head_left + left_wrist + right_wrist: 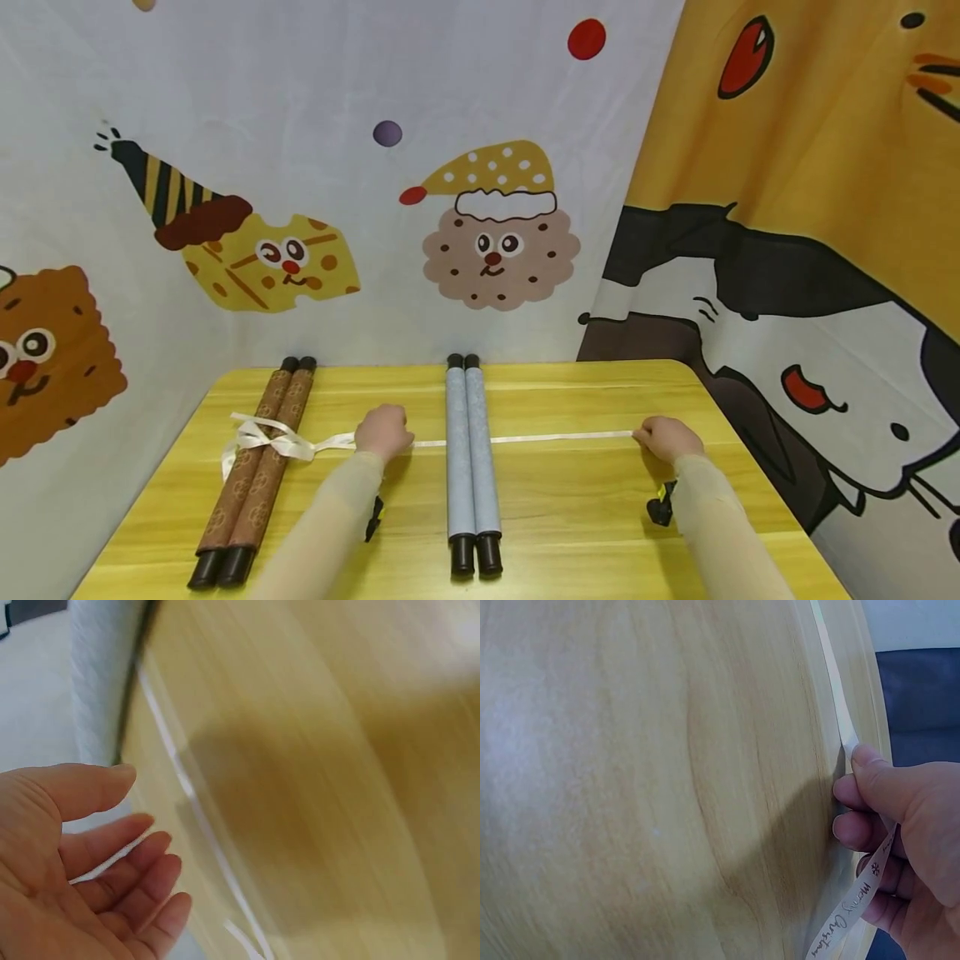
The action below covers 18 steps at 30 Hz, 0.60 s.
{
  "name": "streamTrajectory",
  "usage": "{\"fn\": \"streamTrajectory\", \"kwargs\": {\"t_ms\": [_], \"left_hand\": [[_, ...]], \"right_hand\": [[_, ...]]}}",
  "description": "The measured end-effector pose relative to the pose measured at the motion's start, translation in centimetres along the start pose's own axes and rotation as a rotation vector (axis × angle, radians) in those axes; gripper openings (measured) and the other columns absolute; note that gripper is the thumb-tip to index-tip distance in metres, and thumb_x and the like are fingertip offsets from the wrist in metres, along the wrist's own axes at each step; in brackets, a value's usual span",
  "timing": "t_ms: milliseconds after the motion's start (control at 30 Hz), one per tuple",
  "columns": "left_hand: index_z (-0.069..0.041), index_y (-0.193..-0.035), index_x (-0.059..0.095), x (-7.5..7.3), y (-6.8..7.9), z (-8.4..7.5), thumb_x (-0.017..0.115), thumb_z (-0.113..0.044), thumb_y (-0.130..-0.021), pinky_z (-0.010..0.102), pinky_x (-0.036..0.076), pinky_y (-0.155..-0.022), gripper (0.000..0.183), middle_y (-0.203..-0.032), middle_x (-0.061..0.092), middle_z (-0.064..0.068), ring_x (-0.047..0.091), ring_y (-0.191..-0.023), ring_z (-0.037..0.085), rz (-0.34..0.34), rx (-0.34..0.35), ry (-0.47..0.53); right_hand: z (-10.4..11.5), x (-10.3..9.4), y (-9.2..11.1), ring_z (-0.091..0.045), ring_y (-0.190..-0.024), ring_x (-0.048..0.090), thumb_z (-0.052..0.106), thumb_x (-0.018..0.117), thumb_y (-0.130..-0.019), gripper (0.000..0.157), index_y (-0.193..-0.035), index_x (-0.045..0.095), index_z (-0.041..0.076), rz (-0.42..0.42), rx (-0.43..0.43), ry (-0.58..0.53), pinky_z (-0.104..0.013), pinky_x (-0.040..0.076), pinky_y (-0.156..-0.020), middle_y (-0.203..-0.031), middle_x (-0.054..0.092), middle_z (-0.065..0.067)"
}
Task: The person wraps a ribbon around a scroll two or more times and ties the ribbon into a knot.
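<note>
A narrow white ribbon [562,437] runs across the table and passes beneath a pale blue scroll [482,450], whose two rolls lie side by side with dark end caps. At the ribbon's right end, my right hand [670,438] pinches it between thumb and fingers. Lettering reading "Merry Christmas" shows on the ribbon tail [847,919] hanging below that hand in the right wrist view. My left hand [384,432] is over the table just left of the pale blue scroll. Its fingers [154,881] are loosely bent, with the thumb apart, near the ribbon.
A brown patterned scroll [258,483] lies at the left of the table, tied with a white ribbon bow [273,439]. Printed cloth [315,100] hangs behind the yellow wood-grain table [585,525] and at its sides.
</note>
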<state>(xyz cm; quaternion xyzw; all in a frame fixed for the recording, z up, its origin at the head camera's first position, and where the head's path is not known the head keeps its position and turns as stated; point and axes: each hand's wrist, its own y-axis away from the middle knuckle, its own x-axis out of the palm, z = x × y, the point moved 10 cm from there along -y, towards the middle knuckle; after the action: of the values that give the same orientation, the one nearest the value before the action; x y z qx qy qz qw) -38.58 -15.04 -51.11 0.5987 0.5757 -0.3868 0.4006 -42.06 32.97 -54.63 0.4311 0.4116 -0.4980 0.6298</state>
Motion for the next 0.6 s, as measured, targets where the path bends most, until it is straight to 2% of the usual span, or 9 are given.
{"fn": "streamTrajectory", "kwargs": {"t_ms": [100, 233, 433, 533, 600], "left_hand": [[-0.005, -0.080, 0.065, 0.1, -0.1, 1.5, 0.071, -0.004, -0.077, 0.044, 0.053, -0.059, 0.006, -0.080, 0.064, 0.008, 0.062, -0.073, 0.028, 0.000, 0.022, -0.041], [-0.008, -0.073, 0.063, 0.3, 0.0, 2.7, 0.072, -0.002, -0.076, 0.044, 0.052, -0.059, 0.011, -0.075, 0.062, 0.006, 0.060, -0.072, 0.027, -0.003, 0.042, -0.073], [-0.008, -0.073, 0.066, 0.2, 0.2, 2.8, 0.069, -0.002, -0.079, 0.043, 0.053, -0.062, 0.009, -0.076, 0.064, 0.004, 0.062, -0.072, 0.026, 0.012, 0.055, -0.063], [-0.009, -0.073, 0.064, 0.4, 0.1, 3.0, 0.066, -0.001, -0.080, 0.043, 0.053, -0.063, 0.011, -0.075, 0.064, 0.003, 0.062, -0.071, 0.025, 0.030, 0.053, -0.062], [-0.010, -0.071, 0.062, 0.6, 0.1, 3.1, 0.064, -0.001, -0.081, 0.041, 0.052, -0.061, 0.014, -0.072, 0.061, 0.002, 0.059, -0.069, 0.022, 0.043, 0.061, -0.063]], "right_hand": [[0.3, -0.1, 0.1, -0.019, -0.061, 0.044, 0.026, 0.060, -0.099, 0.033, -0.070, 0.050, 0.013, -0.001, -0.004, -0.003, -0.036, 0.035, -0.061, -0.065, 0.045, -0.002], [0.4, -0.2, 0.5, -0.019, -0.061, 0.045, 0.025, 0.059, -0.100, 0.033, -0.071, 0.052, 0.012, 0.006, 0.000, -0.016, -0.036, 0.036, -0.061, -0.065, 0.047, -0.002], [0.0, -0.4, 0.0, -0.018, -0.061, 0.046, 0.030, 0.060, -0.099, 0.034, -0.071, 0.055, 0.012, 0.048, 0.014, -0.153, -0.035, 0.038, -0.061, -0.065, 0.050, -0.001], [0.4, -1.1, -0.3, -0.017, -0.058, 0.041, 0.028, 0.061, -0.100, 0.038, -0.067, 0.049, 0.012, 0.070, -0.007, -0.221, -0.034, 0.037, -0.061, -0.062, 0.044, 0.000], [1.2, -1.8, -0.2, -0.017, -0.060, 0.043, 0.027, 0.061, -0.100, 0.037, -0.069, 0.052, 0.008, 0.092, -0.046, -0.241, -0.036, 0.039, -0.063, -0.064, 0.046, -0.002]]}}
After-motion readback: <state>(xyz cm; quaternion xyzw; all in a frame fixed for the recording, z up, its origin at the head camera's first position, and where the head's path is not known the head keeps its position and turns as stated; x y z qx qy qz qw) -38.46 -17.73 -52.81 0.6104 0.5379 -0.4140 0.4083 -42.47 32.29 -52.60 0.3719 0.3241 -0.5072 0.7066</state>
